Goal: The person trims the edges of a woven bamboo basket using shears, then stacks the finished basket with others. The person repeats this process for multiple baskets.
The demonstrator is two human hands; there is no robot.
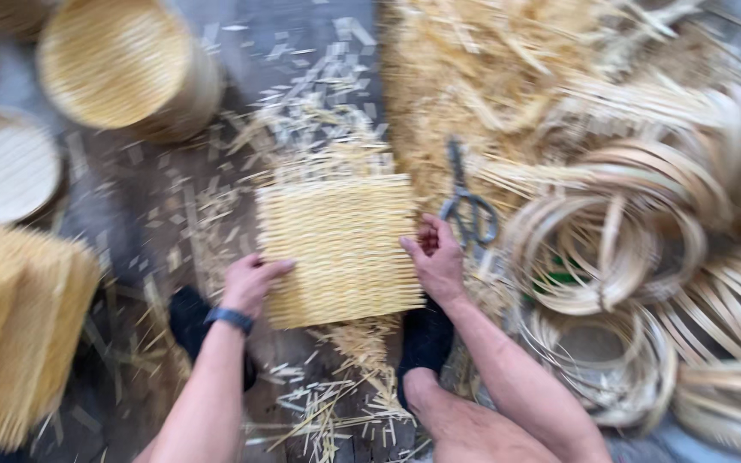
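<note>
Bamboo mat [340, 249] flat on the floor, a hand at each side edge.

Left hand [250, 283] curls loosely on the mat's left edge, right hand [435, 261] presses its right edge with fingers half bent, neither clearly gripping. Scissors [466, 206] lie just beyond the right hand, hoops [598, 253] piled alongside, round baskets [122, 64] upper left.

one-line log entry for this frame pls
left hand: on woven mat left edge | right hand: on right edge | scissors: beside right hand

Both hands [250, 283] [436, 261] low, fingers seemingly half-curled, forearms extended.
</note>
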